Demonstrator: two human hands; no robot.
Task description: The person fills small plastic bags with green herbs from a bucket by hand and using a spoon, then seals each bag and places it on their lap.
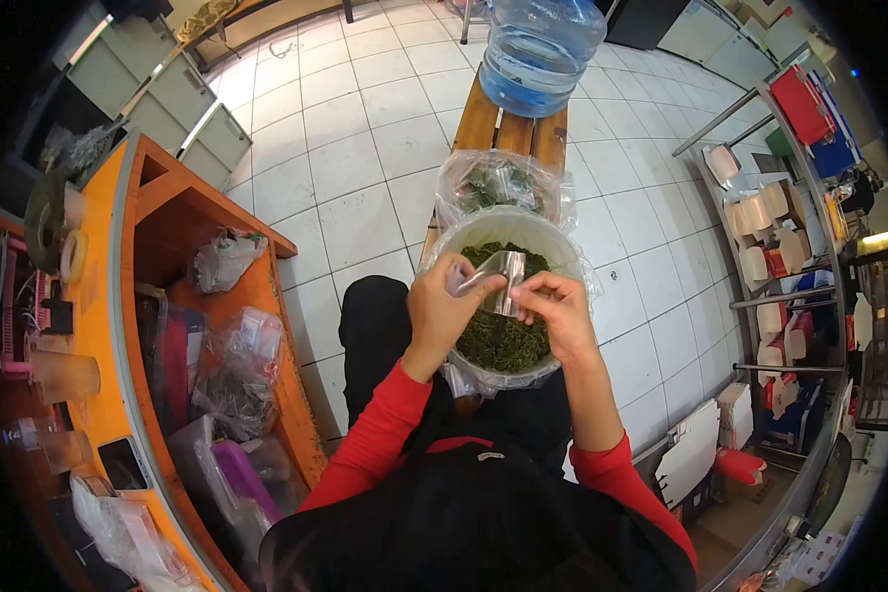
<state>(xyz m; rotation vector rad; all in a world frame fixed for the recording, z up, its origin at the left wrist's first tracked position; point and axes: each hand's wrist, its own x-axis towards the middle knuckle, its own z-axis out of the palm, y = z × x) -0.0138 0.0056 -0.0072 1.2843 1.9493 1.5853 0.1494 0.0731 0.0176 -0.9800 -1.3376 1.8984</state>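
Observation:
Between my two hands is a small clear plastic bag (pixel 504 264), held above a round tub (pixel 565 247) lined with clear plastic. My left hand (pixel 442 308) is closed on the bag's left side. The fingers of my right hand (pixel 560 308) pinch its right edge. Dark green, finely shredded leafy stuff (pixel 493 345) fills much of the tub; its exact kind cannot be made out. Just behind the tub, a clear plastic sack (pixel 454 197) holds small packets with green contents. Tub and sack both rest on a wooden bench.
A large blue water jug (pixel 543 59) stands at the far end of the wooden bench (pixel 474 116). Along the left runs an orange counter (pixel 118 365) with cups, a phone (pixel 125 464) and plastic bags. Metal shelving (pixel 789 370) with boxes lines the right side.

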